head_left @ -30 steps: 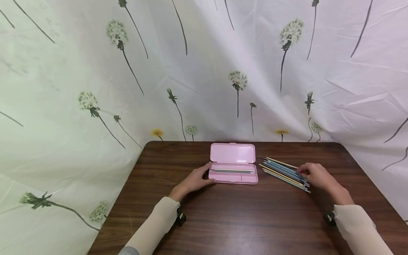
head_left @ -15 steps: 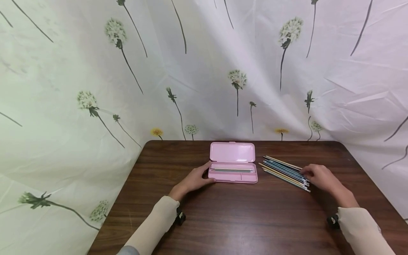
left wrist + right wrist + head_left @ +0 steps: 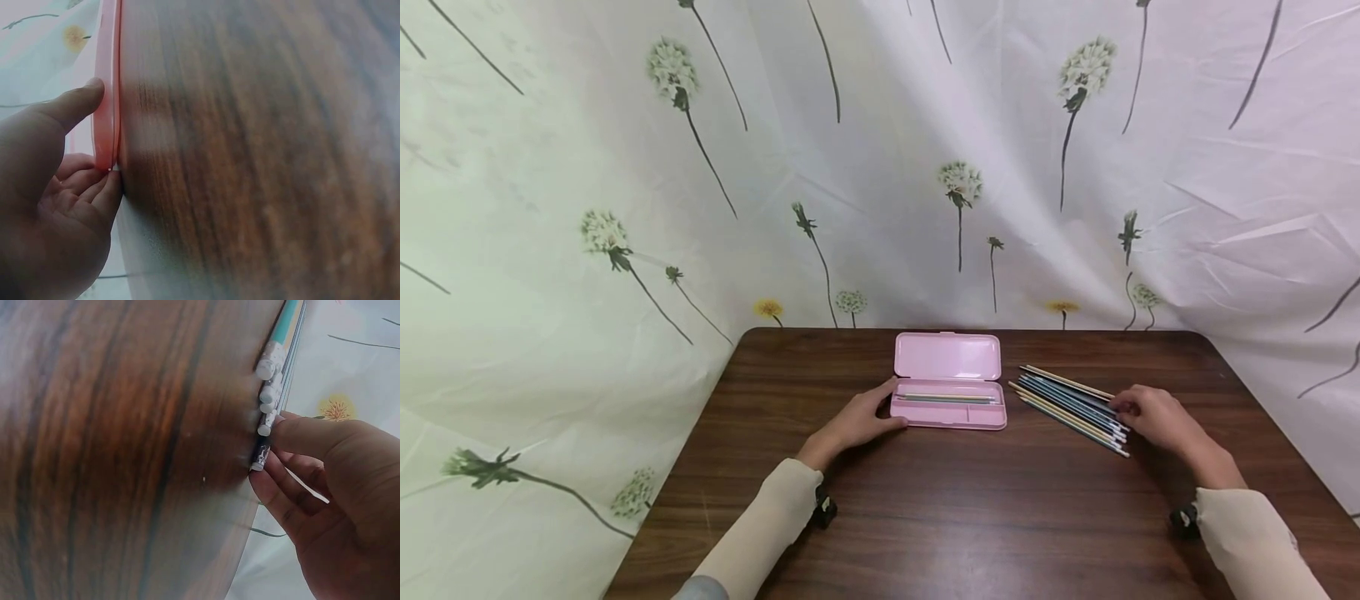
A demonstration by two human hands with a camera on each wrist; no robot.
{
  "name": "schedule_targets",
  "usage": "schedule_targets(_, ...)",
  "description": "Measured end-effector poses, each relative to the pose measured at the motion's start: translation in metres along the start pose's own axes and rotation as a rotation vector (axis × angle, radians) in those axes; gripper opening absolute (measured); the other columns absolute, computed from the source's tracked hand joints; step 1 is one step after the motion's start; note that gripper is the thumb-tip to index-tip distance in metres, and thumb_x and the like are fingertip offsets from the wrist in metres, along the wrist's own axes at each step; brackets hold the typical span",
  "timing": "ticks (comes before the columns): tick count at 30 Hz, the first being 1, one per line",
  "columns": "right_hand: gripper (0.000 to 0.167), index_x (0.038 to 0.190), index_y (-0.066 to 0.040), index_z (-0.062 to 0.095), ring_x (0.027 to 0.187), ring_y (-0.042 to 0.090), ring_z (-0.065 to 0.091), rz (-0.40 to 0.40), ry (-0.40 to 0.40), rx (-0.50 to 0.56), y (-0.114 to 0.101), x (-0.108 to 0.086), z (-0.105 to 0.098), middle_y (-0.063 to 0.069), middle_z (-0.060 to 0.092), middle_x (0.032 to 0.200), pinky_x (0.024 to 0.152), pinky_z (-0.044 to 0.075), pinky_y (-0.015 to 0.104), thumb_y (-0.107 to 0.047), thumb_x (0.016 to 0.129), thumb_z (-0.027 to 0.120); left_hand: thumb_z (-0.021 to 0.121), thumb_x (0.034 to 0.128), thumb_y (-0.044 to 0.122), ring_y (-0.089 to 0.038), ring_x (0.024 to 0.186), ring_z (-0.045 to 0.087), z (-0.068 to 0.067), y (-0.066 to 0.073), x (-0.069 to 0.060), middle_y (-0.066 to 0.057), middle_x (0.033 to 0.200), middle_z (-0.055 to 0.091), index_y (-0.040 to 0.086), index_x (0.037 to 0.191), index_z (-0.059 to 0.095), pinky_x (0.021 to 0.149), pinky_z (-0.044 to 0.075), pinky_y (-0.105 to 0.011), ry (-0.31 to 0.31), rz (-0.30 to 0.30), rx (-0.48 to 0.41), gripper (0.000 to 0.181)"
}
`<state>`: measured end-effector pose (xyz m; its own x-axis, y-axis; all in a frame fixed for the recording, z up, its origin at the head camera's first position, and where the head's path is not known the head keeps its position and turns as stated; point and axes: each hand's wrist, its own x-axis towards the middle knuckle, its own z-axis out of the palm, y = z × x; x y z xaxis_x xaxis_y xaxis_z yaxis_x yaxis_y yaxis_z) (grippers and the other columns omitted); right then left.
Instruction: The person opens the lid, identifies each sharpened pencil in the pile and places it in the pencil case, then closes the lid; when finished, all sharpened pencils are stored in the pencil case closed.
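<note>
A pink pencil case [image 3: 947,415] lies open near the far edge of the table, its lid tipped back. A few pencils [image 3: 946,398] rest in its long rear compartment. My left hand [image 3: 857,423] holds the case's left end, the thumb [image 3: 87,103] on the near side and the fingers round the end. Right of the case, several pencils [image 3: 1063,408], blue-green and pale yellow, lie slantwise in a loose bunch. My right hand [image 3: 1157,421] pinches a pencil at the bunch's far right, by the white erasers [image 3: 267,397]; the fingers partly hide which one.
Dark wood-grain table [image 3: 925,517] beneath everything. A white cloth with printed dandelions [image 3: 880,167] hangs behind the table and at its sides. Small front compartments of the case, split by a divider [image 3: 967,413], face me.
My right hand has shifted slightly right along the pencils, to their eraser ends, and more of the far yellow pencil shows. My left hand stays on the case.
</note>
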<state>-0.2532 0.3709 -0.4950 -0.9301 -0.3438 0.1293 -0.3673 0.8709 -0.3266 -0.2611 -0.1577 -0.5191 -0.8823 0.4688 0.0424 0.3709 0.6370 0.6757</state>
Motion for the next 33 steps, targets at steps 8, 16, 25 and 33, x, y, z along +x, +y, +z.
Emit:
schedule_targets(8,0.009,0.097,0.000,0.078,0.072,0.014,0.054,0.053,0.003,-0.021,0.002,-0.004,0.001,0.003,0.066,0.081,0.063,0.045,0.034,-0.003,0.088,0.080,0.072,0.0992,0.055,-0.037,0.156,0.041,0.013,-0.023,0.009,-0.017,0.172,0.036,0.007,0.167,0.035,0.126,0.038,-0.053,0.031,0.014,0.030,0.090)
schedule_targets(16,0.006,0.095,0.000,0.077,0.076,0.018,0.060,0.069,0.025,-0.014,0.001,-0.007,-0.003,0.007,0.068,0.084,0.066,0.050,0.039,0.000,0.089,0.075,0.073,0.1008,0.048,-0.037,0.157,0.040,0.005,-0.009,0.003,-0.019,0.172,0.034,0.003,0.166,0.034,0.126,0.038,-0.053,0.009,0.022,0.006,0.088)
schedule_targets(25,0.007,0.094,0.000,0.081,0.073,0.016,0.063,-0.009,0.137,-0.029,-0.005,-0.007,-0.013,0.006,0.074,0.083,0.064,0.052,0.038,0.003,0.088,0.077,0.071,0.0952,0.065,-0.030,0.158,0.040,0.017,-0.034,0.013,-0.008,0.174,0.035,0.015,0.168,0.035,0.127,0.037,-0.050,0.036,0.006,0.019,0.095)
schedule_targets(33,0.016,0.094,-0.004,0.084,0.072,0.017,0.066,-0.109,0.275,-0.034,-0.017,-0.002,-0.025,0.004,0.075,0.083,0.063,0.053,0.037,0.009,0.084,0.081,0.066,0.0962,0.069,-0.027,0.158,0.041,0.021,-0.048,0.017,-0.007,0.174,0.034,0.016,0.169,0.033,0.124,0.042,-0.046,0.022,0.023,0.052,0.096)
